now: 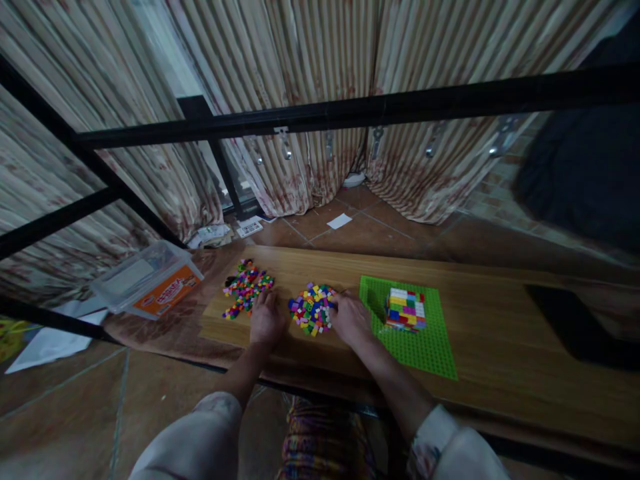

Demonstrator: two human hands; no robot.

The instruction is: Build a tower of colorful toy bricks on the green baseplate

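Two heaps of small colourful toy building pieces lie on a wooden board. My left hand (267, 319) is at the right edge of the left heap (247, 283), its fingers bent down and close together; what they hold, if anything, is hidden. At the right side of the middle heap of bricks (313, 312) is my right hand (351, 319), fingers pinched together over the bricks. Whatever sits in that pinch is too small to make out. Further right, a green baseplate (433, 353) carries a multicoloured block built of bricks (406, 309), apart from both hands.
The wooden board (490, 320) lies on a low table. A dark flat object (575, 323) is at its right end. To the left stands a clear plastic box (150, 280) with an orange label. A black metal rail (320, 117) crosses in front of striped curtains (310, 53).
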